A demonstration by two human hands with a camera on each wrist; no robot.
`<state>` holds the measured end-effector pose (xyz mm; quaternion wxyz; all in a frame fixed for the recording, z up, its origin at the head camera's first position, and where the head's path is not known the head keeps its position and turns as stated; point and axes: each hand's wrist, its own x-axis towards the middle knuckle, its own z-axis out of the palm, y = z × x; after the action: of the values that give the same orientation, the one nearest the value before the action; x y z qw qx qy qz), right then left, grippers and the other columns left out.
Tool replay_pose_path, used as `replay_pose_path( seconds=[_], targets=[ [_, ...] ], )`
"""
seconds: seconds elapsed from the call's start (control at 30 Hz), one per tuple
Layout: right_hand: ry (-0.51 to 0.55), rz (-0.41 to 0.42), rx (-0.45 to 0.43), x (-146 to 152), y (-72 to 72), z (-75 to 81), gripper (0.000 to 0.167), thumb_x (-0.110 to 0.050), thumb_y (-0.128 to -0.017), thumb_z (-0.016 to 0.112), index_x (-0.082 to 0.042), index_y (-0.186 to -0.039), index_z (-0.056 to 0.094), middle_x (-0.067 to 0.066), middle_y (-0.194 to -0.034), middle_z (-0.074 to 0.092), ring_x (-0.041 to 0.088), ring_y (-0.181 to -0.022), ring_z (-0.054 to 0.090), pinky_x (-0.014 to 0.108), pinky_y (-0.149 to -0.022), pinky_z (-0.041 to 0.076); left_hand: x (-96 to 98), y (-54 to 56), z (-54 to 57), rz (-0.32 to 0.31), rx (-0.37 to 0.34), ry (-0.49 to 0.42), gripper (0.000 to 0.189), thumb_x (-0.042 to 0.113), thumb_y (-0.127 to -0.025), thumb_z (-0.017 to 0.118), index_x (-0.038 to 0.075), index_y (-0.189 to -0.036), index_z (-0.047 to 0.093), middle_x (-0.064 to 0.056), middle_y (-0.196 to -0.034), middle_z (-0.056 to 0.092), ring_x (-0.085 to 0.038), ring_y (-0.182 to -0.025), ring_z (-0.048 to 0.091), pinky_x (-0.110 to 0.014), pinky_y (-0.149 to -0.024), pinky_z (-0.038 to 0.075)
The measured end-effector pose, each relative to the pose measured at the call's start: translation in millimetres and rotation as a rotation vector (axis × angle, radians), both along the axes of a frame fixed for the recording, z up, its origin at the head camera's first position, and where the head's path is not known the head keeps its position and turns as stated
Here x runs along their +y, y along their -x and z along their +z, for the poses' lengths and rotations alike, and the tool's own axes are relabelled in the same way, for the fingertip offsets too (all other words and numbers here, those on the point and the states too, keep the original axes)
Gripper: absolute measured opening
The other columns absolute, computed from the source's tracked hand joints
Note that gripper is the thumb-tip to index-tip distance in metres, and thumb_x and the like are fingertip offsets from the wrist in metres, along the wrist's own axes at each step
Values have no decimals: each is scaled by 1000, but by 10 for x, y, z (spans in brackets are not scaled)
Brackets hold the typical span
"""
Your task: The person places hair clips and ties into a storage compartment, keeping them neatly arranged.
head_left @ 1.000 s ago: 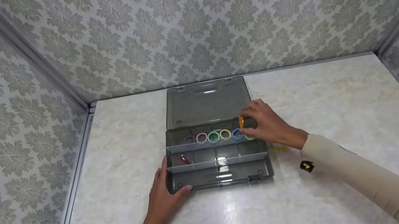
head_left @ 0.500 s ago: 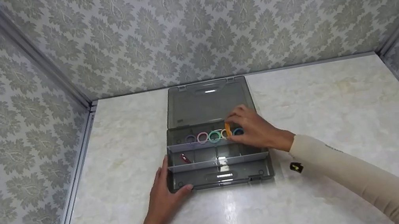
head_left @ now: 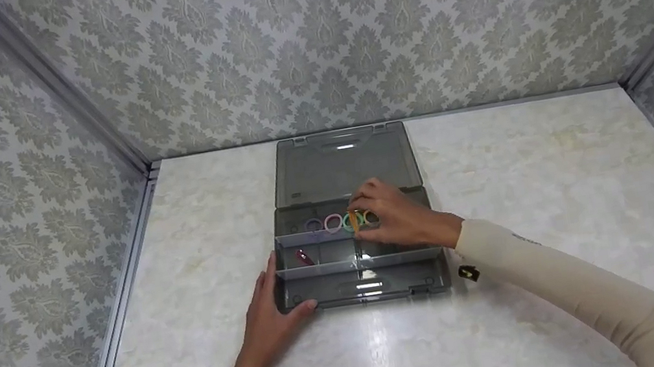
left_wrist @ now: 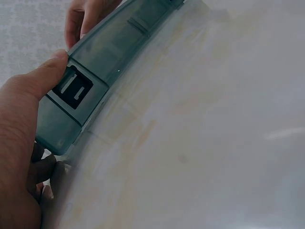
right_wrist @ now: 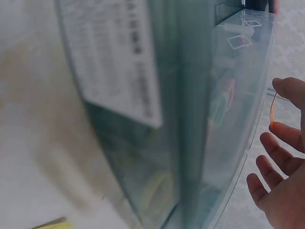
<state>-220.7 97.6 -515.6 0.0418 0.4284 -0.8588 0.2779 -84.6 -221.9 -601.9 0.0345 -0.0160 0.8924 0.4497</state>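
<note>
My left hand (head_left: 270, 324) holds the front left corner of a grey see-through compartment box (head_left: 365, 299), thumb on the front rim and fingers along the left side. My right hand (head_left: 398, 218) pinches an orange ring-shaped band (head_left: 354, 220) edge-on between thumb and index finger, above the back row. In the right wrist view the orange band (right_wrist: 272, 110) looks thin. Purple (head_left: 313, 225), pink (head_left: 333, 223) and green rings lie along that row; the hand partly covers the ones further right. A small red piece (head_left: 304, 257) lies in the middle row.
The box's lid (head_left: 344, 164) lies folded back towards the patterned wall (head_left: 331, 45). Light dividers (head_left: 314, 271) separate the rows. A yellow piece (right_wrist: 55, 224) shows on the table in the right wrist view. A small black device (head_left: 468, 273) sits by the right wrist.
My right hand has moved left over the back row with the orange band, from the right end to around the green ring. My left hand stays at the box corner.
</note>
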Motion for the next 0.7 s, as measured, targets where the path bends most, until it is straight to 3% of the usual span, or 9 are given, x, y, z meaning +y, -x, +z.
replay_pose_path(
  seconds=[0.17,0.4,0.7],
  targets=[
    [-32,40,0,-130,19,-16,42,-24,-92,93,0,-125,78,14,-131,69,34,-126,58,53,-110,51,-2,7,5,1,3,0,120,65,-88,87,38,-178,14,-19,-181,25,-46,-167,19,-72,-128,25],
    [-73,83,-37,-239,20,35,45,-28,-94,92,-3,-130,78,13,-138,67,34,-132,56,54,-111,51,3,12,-3,-8,15,-2,119,64,-88,87,37,-178,15,-22,-180,25,-48,-166,21,-72,-127,28],
    [-123,139,-51,-383,29,34,43,-30,-95,91,-6,-128,79,12,-139,66,33,-134,55,56,-115,46,30,12,16,15,-27,10,121,69,-87,86,36,-179,14,-18,-181,24,-45,-168,17,-71,-129,25]
  ],
)
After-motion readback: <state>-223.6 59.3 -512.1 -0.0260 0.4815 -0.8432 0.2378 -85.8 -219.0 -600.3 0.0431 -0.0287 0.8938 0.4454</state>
